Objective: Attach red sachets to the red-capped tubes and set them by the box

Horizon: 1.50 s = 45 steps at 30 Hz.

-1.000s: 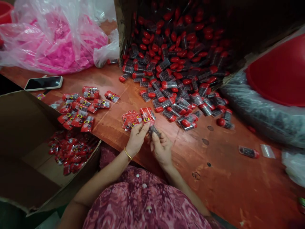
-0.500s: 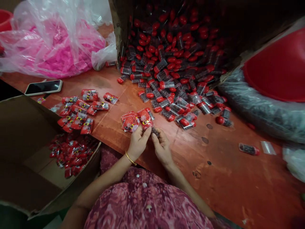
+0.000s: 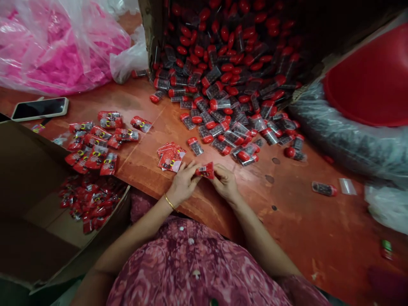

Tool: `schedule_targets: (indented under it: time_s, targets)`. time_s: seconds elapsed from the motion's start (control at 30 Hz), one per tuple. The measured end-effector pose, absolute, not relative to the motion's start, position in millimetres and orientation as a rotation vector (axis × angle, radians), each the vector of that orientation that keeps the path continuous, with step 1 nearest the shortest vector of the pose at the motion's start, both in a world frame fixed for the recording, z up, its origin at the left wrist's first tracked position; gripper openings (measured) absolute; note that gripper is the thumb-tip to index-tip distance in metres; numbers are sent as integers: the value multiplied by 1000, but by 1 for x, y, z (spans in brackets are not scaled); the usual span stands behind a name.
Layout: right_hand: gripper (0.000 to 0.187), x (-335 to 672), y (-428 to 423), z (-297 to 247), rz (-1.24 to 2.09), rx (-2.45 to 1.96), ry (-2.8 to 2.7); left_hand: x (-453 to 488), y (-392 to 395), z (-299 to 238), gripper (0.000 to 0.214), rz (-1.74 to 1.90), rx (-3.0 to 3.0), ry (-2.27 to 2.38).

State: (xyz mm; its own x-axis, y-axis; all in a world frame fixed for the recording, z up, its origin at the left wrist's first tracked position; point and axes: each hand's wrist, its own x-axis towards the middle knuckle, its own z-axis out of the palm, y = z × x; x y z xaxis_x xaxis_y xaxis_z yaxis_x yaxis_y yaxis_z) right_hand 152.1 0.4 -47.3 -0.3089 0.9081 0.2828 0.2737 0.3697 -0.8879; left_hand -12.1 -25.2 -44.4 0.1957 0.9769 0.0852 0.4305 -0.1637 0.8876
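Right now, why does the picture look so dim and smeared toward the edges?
Head view: light is weak and warm; the carton of red-capped vials sinks into shadow at the top right. The red basin bulges from wide-angle distortion, and the lower right corner of the table is blurred. Both hands stay fairly sharp.

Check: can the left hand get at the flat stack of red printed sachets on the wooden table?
Probably yes. The left hand sits just below the stack of red sachets, bare tabletop between them, though both hands pinch a small red packet.

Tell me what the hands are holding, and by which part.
Both hands hold one red packet above the table edge: left hand pinches its left end, right hand its right end.
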Motion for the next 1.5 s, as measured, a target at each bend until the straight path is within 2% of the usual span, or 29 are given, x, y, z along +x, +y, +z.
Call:
schedule_targets:
  time_s: [0.2,0.3,0.37,0.53,0.7,0.93,1.3,1.5]
  targets:
    - [24,155,-1,-56,864,-1028,-1945,-10,-25,-49,32,728,1916,1455]
    - [34,151,4,-48,893,-975,-1930,-10,-25,-51,36,685,2000,1471]
    - [29,148,9,-43,939,-927,-1927,-10,-25,-53,42,688,2022,1473]
    - [25,146,18,-43,1007,-914,-1969,-11,-29,-58,51,777,1976,1442]
    - [31,144,25,-48,875,-933,-2055,-12,-33,-50,65,1036,1741,1339]
    - [39,148,26,-58,782,-881,-2130,-14,-26,-38,38,1083,1601,1316]
    - [34,161,6,-60,818,-945,-2022,-14,-30,-45,28,1064,1879,1318]
    - [31,164,12,-63,714,-931,-2121,-10,-30,-54,28,1035,2017,1428]
